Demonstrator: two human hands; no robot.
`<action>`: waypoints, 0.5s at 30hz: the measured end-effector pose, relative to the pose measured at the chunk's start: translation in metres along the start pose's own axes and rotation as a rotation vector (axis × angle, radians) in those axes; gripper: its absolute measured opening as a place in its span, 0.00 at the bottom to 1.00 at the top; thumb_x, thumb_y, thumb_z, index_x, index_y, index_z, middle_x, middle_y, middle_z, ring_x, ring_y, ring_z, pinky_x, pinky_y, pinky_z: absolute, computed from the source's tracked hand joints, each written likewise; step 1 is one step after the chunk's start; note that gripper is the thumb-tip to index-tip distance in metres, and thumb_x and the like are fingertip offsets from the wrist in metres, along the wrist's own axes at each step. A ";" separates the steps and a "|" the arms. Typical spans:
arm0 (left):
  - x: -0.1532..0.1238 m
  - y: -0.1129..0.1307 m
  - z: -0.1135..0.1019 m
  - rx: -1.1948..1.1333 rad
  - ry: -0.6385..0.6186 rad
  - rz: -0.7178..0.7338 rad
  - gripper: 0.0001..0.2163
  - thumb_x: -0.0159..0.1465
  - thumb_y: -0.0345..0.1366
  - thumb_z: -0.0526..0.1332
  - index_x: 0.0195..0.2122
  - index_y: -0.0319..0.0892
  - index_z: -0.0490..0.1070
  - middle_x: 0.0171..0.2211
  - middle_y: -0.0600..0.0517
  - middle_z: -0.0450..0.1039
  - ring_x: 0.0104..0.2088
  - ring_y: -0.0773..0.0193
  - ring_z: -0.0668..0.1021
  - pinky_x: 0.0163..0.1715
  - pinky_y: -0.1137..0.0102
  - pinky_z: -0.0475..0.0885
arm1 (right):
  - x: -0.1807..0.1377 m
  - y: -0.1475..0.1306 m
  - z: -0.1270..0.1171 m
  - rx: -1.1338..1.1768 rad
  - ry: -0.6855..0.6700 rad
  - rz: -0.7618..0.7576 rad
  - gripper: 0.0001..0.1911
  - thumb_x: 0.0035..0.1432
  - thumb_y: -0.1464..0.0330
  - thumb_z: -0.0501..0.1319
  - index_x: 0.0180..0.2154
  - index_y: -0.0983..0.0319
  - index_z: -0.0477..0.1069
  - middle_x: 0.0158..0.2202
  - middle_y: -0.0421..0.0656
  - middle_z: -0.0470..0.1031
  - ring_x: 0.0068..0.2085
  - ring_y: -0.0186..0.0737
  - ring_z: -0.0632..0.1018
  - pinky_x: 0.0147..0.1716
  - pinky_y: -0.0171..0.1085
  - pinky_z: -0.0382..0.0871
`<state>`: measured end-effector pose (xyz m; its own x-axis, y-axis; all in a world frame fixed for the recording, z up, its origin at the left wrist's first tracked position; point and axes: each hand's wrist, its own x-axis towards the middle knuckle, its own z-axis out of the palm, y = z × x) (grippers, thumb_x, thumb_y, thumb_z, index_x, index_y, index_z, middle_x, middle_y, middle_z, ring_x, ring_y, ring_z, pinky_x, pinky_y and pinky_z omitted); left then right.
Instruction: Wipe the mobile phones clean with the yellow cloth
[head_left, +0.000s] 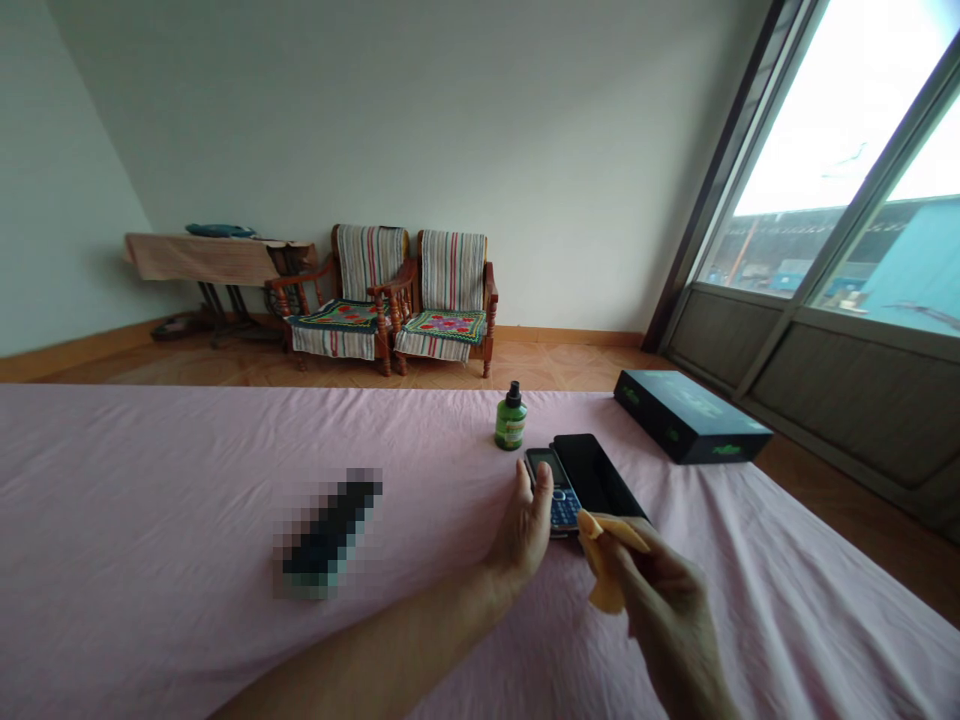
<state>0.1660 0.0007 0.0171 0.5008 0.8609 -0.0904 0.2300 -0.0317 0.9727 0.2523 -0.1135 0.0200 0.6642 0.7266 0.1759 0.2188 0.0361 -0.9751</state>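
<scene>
Gripping the keypad phone (pixel 564 507), left hand (pixel 525 532); pinching yellow cloth (pixel 608 592), right hand (pixel 670 600); green bottle (pixel 511 424) near the sheet's (pixel 187 450) far edge!

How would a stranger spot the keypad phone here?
Over the pink sheet, find the left hand. It holds the keypad phone, just left of a larger black slab. Unlike that plain slab, the phone has a small screen above rows of blue keys.

Two wooden armchairs (pixel 450 275) stand beside a draped table (pixel 202 260), perhaps a treadle sewing machine, left of the window (pixel 795 150).
</scene>
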 end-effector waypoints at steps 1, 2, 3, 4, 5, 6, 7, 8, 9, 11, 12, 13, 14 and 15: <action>-0.001 0.001 0.002 -0.011 0.002 -0.004 0.35 0.68 0.56 0.39 0.67 0.34 0.38 0.68 0.44 0.39 0.67 0.58 0.44 0.65 0.62 0.42 | 0.000 0.000 0.001 0.000 -0.001 -0.006 0.18 0.52 0.54 0.61 0.36 0.61 0.77 0.24 0.40 0.71 0.16 0.29 0.62 0.10 0.30 0.48; -0.003 0.003 0.004 -0.025 0.004 -0.009 0.35 0.68 0.55 0.39 0.67 0.34 0.38 0.68 0.44 0.39 0.67 0.58 0.44 0.65 0.63 0.42 | -0.001 0.000 0.001 0.000 0.002 -0.009 0.18 0.52 0.54 0.61 0.36 0.61 0.78 0.25 0.40 0.71 0.16 0.28 0.62 0.10 0.30 0.48; -0.004 0.004 0.006 -0.039 0.008 -0.013 0.35 0.68 0.55 0.40 0.67 0.33 0.37 0.68 0.43 0.38 0.67 0.58 0.44 0.65 0.64 0.42 | -0.001 -0.001 0.001 0.001 0.010 -0.009 0.18 0.52 0.54 0.61 0.36 0.61 0.78 0.25 0.40 0.72 0.16 0.28 0.61 0.11 0.30 0.48; -0.005 0.006 0.008 -0.055 0.014 -0.018 0.36 0.68 0.55 0.39 0.67 0.32 0.36 0.68 0.43 0.37 0.67 0.58 0.44 0.65 0.65 0.42 | -0.001 -0.002 0.002 0.002 0.020 -0.007 0.18 0.53 0.54 0.61 0.36 0.61 0.78 0.26 0.40 0.72 0.16 0.27 0.61 0.11 0.30 0.48; -0.006 0.007 0.011 -0.072 0.023 -0.021 0.36 0.68 0.55 0.38 0.67 0.31 0.35 0.68 0.43 0.35 0.67 0.59 0.43 0.65 0.66 0.42 | 0.000 -0.003 0.001 0.004 0.026 -0.002 0.19 0.52 0.54 0.61 0.36 0.62 0.78 0.26 0.41 0.73 0.16 0.27 0.60 0.11 0.30 0.48; -0.007 0.008 0.013 -0.088 0.033 -0.022 0.36 0.68 0.55 0.37 0.67 0.31 0.34 0.68 0.44 0.34 0.67 0.59 0.42 0.65 0.67 0.42 | 0.000 -0.004 0.001 0.004 0.033 0.005 0.19 0.52 0.53 0.62 0.36 0.62 0.78 0.26 0.41 0.73 0.15 0.27 0.60 0.11 0.30 0.48; -0.008 0.009 0.016 -0.104 0.044 -0.022 0.35 0.68 0.55 0.36 0.67 0.32 0.33 0.68 0.44 0.32 0.67 0.60 0.42 0.65 0.68 0.42 | 0.000 -0.004 0.000 0.005 0.039 0.012 0.20 0.51 0.53 0.62 0.36 0.62 0.78 0.25 0.41 0.73 0.15 0.27 0.60 0.11 0.29 0.49; -0.009 0.009 0.018 -0.118 0.053 -0.020 0.35 0.68 0.54 0.36 0.67 0.32 0.32 0.69 0.45 0.31 0.67 0.62 0.41 0.65 0.69 0.42 | 0.001 -0.005 -0.001 0.007 0.045 0.017 0.20 0.51 0.53 0.62 0.36 0.62 0.78 0.25 0.41 0.74 0.15 0.27 0.60 0.11 0.29 0.49; -0.010 0.010 0.020 -0.130 0.061 -0.017 0.35 0.68 0.54 0.35 0.67 0.33 0.31 0.69 0.46 0.30 0.67 0.63 0.41 0.65 0.70 0.41 | 0.002 -0.005 -0.001 0.009 0.050 0.022 0.21 0.50 0.52 0.62 0.36 0.62 0.78 0.24 0.41 0.74 0.15 0.27 0.60 0.11 0.29 0.49; -0.010 0.010 0.024 -0.147 0.071 -0.011 0.35 0.68 0.55 0.35 0.67 0.33 0.30 0.69 0.46 0.30 0.67 0.63 0.41 0.64 0.69 0.41 | 0.003 -0.005 -0.002 0.010 0.059 0.031 0.22 0.49 0.51 0.63 0.36 0.63 0.78 0.24 0.41 0.73 0.15 0.28 0.61 0.10 0.29 0.50; -0.010 0.010 0.026 -0.152 0.076 -0.008 0.35 0.68 0.55 0.34 0.67 0.33 0.29 0.69 0.46 0.29 0.67 0.63 0.41 0.65 0.69 0.41 | 0.003 -0.005 -0.002 0.009 0.061 0.033 0.22 0.49 0.51 0.63 0.36 0.63 0.77 0.24 0.41 0.73 0.15 0.28 0.61 0.11 0.29 0.50; -0.010 0.010 0.027 -0.156 0.081 -0.005 0.36 0.68 0.55 0.34 0.67 0.33 0.28 0.69 0.45 0.28 0.67 0.62 0.41 0.65 0.68 0.41 | 0.004 -0.004 -0.002 0.007 0.057 0.035 0.22 0.49 0.51 0.63 0.36 0.63 0.77 0.24 0.41 0.74 0.15 0.28 0.62 0.11 0.29 0.50; -0.010 0.010 0.028 -0.156 0.085 0.000 0.36 0.68 0.56 0.33 0.67 0.32 0.28 0.69 0.44 0.27 0.67 0.61 0.40 0.65 0.67 0.41 | 0.004 -0.003 -0.002 0.005 0.052 0.035 0.22 0.49 0.51 0.62 0.36 0.63 0.77 0.24 0.41 0.74 0.16 0.29 0.63 0.11 0.29 0.51; -0.010 0.010 0.028 -0.154 0.088 0.007 0.36 0.67 0.56 0.33 0.67 0.32 0.27 0.69 0.44 0.26 0.67 0.60 0.40 0.65 0.65 0.41 | 0.004 -0.003 -0.002 0.003 0.045 0.033 0.22 0.49 0.51 0.62 0.36 0.63 0.77 0.25 0.42 0.74 0.16 0.30 0.64 0.11 0.29 0.52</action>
<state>0.1866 -0.0220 0.0214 0.4252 0.9023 -0.0712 0.0930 0.0348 0.9951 0.2556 -0.1119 0.0237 0.7023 0.6960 0.1496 0.1943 0.0148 -0.9808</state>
